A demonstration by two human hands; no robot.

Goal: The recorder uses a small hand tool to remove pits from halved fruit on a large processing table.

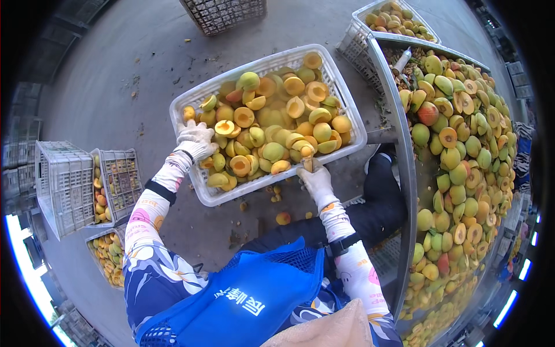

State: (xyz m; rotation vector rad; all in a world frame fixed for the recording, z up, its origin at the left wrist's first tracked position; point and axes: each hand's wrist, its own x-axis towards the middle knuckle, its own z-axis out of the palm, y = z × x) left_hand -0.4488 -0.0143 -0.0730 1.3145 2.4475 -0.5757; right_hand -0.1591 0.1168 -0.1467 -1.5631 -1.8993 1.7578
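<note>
A white plastic crate [277, 176] full of halved and whole yellow-green peaches [273, 152] lies in front of me. My left hand [196, 139], in a whitish glove, is at the crate's left end, its fingers over the rim beside the fruit. My right hand [315, 177], gloved as well, is at the near rim, closed around the handle of a small tool [308, 164]. A yellow piece, perhaps fruit, covers the tool's upper end, so its kind cannot be told. Whether the left fingers grip the rim is unclear.
A metal-edged table [405, 173] heaped with cut peaches [459, 173] stands at the right, with a white tube [402, 60] on it. Behind it is a fruit-filled crate [353, 43]. More crates [65, 186] stand at the left, another [225, 17] at the top. Fallen fruit [283, 217] lies on the floor.
</note>
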